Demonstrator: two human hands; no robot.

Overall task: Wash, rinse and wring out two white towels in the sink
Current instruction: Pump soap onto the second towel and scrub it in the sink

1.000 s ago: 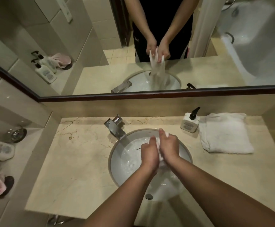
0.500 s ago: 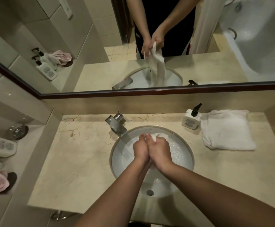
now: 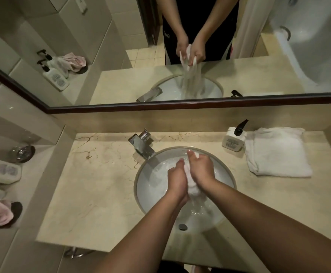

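I see a white towel (image 3: 276, 152) on the veined beige counter (image 3: 101, 184), beside a black-pumped white bottle (image 3: 233, 139).

You held one white towel (image 3: 190, 182) bunched between your two hands above the round white sink (image 3: 152, 186), its wet tail hanging down into the basin. The sink sat sunk into the tabletop (image 3: 93, 186), with water in its bowl. The second white towel (image 3: 276, 152) lay folded and flat at the far right of the tabletop.
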